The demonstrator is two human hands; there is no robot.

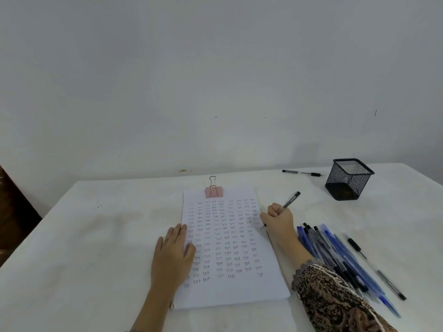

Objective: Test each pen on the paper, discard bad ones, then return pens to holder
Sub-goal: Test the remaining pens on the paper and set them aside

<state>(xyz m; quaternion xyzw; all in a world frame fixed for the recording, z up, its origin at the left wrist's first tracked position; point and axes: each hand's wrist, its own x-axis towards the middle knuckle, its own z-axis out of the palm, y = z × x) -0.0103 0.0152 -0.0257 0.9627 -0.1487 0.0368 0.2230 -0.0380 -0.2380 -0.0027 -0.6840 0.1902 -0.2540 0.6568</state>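
Observation:
A white sheet of paper (pixel 230 291), filled with rows of the word "Test", lies in the middle of the table under a pink binder clip (pixel 214 191). My left hand (pixel 173 252) rests flat on the paper's left edge. My right hand (pixel 278 218) grips a grey pen (pixel 290 200) with its tip down at the paper's right edge. A pile of blue and black pens (pixel 335 255) lies to the right of my right forearm. The black mesh holder (pixel 348 179) stands at the back right and looks empty.
One black pen (pixel 302 173) lies alone near the table's far edge, left of the holder. Another black pen (pixel 376 268) lies apart to the right of the pile. A white cloth (pixel 96 236) covers the table, with a plain wall behind.

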